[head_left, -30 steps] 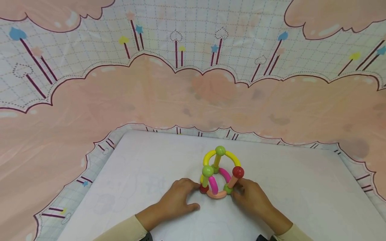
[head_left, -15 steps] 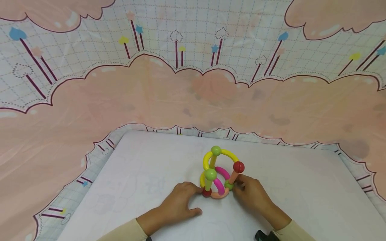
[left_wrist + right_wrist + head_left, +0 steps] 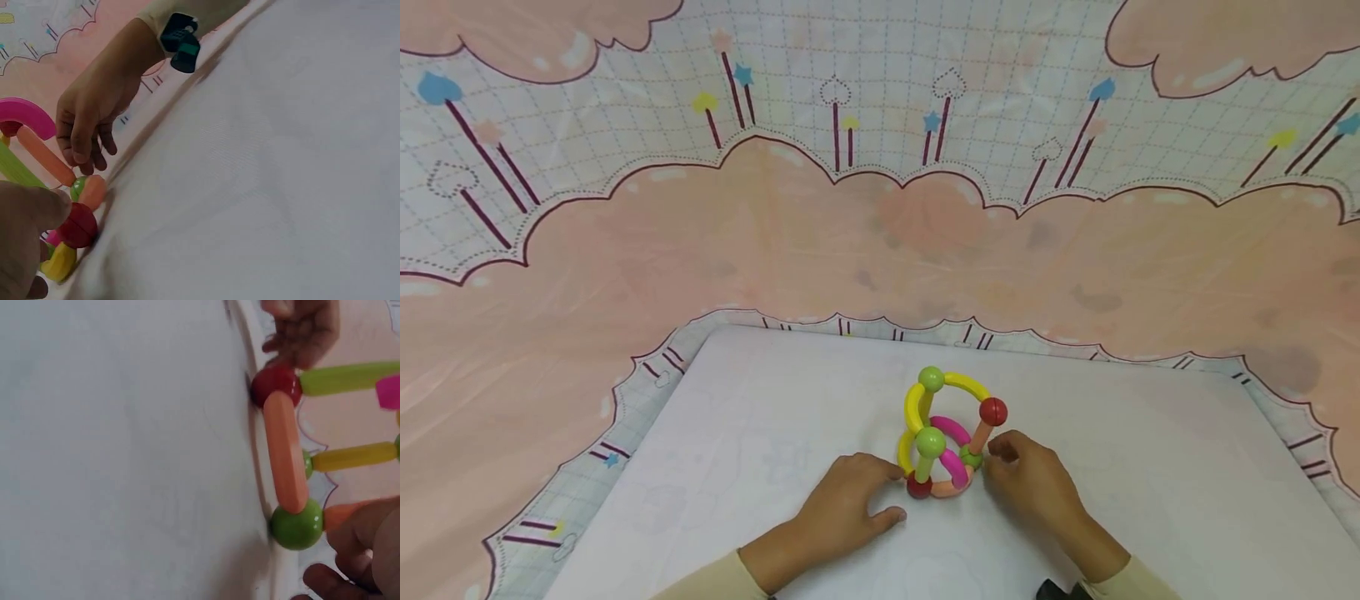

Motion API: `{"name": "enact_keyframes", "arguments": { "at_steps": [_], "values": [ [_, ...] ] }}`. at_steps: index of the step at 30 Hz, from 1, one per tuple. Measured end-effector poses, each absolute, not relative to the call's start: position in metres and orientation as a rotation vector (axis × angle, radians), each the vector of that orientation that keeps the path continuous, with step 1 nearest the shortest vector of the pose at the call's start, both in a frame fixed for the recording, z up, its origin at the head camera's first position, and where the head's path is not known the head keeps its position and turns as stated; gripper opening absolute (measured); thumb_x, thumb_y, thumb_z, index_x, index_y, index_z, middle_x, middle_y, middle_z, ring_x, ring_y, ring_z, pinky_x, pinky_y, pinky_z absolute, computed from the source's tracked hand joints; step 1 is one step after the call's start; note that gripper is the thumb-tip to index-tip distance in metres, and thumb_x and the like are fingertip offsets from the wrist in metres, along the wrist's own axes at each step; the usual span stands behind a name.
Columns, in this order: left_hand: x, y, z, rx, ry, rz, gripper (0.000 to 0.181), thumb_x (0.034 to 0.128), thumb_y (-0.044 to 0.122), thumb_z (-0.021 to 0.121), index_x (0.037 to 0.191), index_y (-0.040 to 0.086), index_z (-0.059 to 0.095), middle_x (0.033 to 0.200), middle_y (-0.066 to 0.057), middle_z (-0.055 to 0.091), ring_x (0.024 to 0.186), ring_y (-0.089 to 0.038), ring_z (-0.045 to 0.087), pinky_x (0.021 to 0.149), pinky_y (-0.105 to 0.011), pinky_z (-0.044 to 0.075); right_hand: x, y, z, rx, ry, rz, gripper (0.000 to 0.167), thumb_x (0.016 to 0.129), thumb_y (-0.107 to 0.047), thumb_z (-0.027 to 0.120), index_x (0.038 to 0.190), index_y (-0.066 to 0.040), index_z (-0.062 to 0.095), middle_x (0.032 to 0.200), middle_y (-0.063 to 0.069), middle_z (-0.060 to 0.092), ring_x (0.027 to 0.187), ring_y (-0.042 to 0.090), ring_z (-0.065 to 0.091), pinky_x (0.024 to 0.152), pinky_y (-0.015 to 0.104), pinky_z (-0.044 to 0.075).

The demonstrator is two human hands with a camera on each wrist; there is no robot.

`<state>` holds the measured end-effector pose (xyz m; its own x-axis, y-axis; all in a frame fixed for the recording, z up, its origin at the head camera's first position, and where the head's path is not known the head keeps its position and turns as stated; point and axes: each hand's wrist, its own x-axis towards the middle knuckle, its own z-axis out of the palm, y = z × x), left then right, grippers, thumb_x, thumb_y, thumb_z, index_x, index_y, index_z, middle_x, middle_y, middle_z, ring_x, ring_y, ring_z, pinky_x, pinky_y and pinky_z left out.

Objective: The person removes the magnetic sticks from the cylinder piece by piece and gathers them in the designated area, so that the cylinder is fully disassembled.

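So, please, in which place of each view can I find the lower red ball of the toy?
Head: the lower red ball is in the lower part, slightly right of the middle.
Left wrist: the lower red ball is at lower left.
Right wrist: the lower red ball is at upper right.
Shared landmark: the orange curved piece, between this ball and a green ball in all three.

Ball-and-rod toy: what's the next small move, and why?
I'd probably have the right hand swing the near pink arc up toward the upper red ball: the arc's nearer end looks free, and no arc seems to bridge that ball and the front upper green ball. The left hand touches the lower red ball.
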<state>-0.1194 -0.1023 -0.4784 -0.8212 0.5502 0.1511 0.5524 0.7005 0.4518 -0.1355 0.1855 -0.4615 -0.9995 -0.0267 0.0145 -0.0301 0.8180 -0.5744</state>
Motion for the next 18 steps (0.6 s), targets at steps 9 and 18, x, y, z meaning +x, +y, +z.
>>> {"name": "enact_keyframes", "arguments": {
  "at_steps": [9,18],
  "values": [
    [-0.131,-0.105,-0.441,-0.925,-2.423,-0.869,0.046,0.0825,0.025,0.088,0.121,0.014,0.066,0.121,0.004,0.068,0.123,-0.02,0.058,0.105,-0.045,0.046,-0.105,0.177,-0.435,0.152,-2.885,0.987,0.011,0.091,-0.019,0.077,0.102,-0.019,0.073,0.091,-0.013,0.068,0.086,0.009,0.061,0.079,0.035,0.055],
    [-0.141,-0.084,-0.415,-1.142,-2.309,-0.783,0.05,0.0849,0.029,0.085,0.13,0.015,0.068,0.133,0.003,0.067,0.143,-0.02,0.043,0.113,-0.046,0.038,-0.095,0.158,-0.425,0.446,-2.716,1.018,0.038,0.08,-0.014,0.09,0.113,-0.015,0.071,0.104,-0.011,0.07,0.092,0.015,0.065,0.078,0.035,0.059]
  ]
}}
